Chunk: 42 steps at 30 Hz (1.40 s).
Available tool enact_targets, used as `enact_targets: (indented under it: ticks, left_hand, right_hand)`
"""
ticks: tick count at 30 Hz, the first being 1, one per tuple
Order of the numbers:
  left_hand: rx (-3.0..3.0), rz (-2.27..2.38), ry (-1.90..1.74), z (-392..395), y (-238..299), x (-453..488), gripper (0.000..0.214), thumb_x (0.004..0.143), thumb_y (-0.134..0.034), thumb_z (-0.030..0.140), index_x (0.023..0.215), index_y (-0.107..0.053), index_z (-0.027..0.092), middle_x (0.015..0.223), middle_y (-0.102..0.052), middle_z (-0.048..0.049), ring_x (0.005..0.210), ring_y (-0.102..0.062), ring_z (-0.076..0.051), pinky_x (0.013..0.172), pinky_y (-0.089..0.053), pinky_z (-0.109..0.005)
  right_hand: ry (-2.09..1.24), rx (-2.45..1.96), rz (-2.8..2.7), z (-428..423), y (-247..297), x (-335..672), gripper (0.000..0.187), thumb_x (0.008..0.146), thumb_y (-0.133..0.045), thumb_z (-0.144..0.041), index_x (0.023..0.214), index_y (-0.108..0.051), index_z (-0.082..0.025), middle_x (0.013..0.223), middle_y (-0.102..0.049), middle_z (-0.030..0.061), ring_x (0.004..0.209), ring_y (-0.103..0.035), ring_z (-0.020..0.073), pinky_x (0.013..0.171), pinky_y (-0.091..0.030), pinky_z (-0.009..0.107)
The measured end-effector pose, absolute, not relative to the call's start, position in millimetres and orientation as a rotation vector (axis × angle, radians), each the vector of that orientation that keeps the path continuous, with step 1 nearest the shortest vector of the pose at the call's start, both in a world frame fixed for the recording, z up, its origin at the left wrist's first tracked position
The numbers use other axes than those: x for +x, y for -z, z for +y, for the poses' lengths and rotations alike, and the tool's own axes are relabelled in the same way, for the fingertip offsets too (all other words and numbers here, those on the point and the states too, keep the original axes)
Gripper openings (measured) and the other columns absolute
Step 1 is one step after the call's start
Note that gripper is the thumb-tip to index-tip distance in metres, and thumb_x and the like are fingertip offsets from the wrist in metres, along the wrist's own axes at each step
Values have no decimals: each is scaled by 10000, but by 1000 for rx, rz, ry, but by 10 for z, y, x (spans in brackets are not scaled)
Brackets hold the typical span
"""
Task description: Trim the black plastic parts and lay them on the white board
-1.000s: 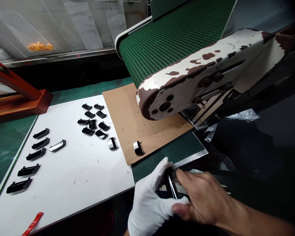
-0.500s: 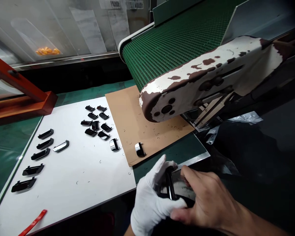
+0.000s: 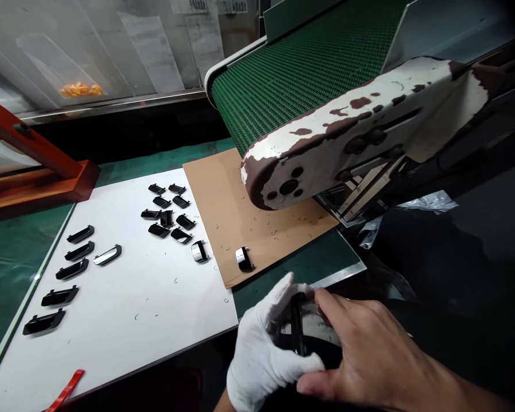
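Little has shifted: the gloved left hand (image 3: 261, 349) still pinches a black handle (image 3: 297, 323) upright, with the bare right hand (image 3: 360, 349) half-open, its fingers against it.

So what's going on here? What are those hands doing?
A person grips a shiny black handle in a white-gloved left hand, with a bare right hand right beside it. More handles lie in groups on a white board. One more sits on a cardboard sheet beneath the end of a green conveyor belt.
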<state>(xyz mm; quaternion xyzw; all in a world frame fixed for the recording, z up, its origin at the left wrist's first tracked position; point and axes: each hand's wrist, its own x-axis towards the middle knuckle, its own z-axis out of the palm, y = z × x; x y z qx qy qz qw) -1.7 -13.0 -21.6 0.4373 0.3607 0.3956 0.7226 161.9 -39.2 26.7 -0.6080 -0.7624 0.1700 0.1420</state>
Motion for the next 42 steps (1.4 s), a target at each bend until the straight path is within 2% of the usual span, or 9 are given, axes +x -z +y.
enact_targets:
  ticks: [8,13,20,27,34,42]
  left_hand:
    - [1026,706,-841,-129,239,-82,834,561,-920,338,1315,-569,279,1235,-668,-38,1119,-640,-299,1053,-465,-378]
    - [1060,698,-815,-118,224,-99,787,592,-906,334,1305,-571,338,1234,-670,6,1126,-638,-269,1056,-457,-346]
    - [1120,732,-812,-128,230,-111,820,573,-916,320,1315,-567,339,1239,-674,15,1150,-622,-241,1046,-451,-279]
    - [1160,762,-799,-129,251,-125,836,573,-912,355,1331,-566,294,1246,-672,-32,1157,-617,-288,1051,-456,-334]
    - [1147,767,-824,-142,246,-115,784,594,-900,363,1310,-582,327,1229,-683,-4,1138,-631,-251,1035,-461,-271]
    - [1088,811,-819,-162,234,-77,783,565,-920,319,1282,-603,317,1203,-697,2,1124,-641,-245,1028,-470,-280]
  right_hand:
    - [-560,-1800,-2224,-414,-272,1633,968,668,-246,-935,938,-645,-96,636,-680,101,517,-672,332,457,-491,440]
    - [-631,-1823,-2218,-418,-266,1650,998,638,-231,-955,981,-630,-106,652,-679,94,540,-673,334,482,-488,438]
    - [-679,-1871,-2232,-446,-227,1651,1060,612,-190,-972,980,-630,-80,666,-680,116,571,-675,360,513,-489,465]
    - [-508,-1785,-2261,-454,-201,1641,995,698,-125,-921,934,-634,-99,647,-675,104,528,-669,342,466,-467,430]
    - [-337,-1768,-2279,-471,-190,1623,920,745,-96,-883,831,-626,-135,577,-638,76,470,-650,313,426,-418,387]
    - [-359,-1725,-2303,-491,-181,1633,841,812,-99,-825,767,-607,-157,582,-648,62,485,-652,286,435,-395,373]
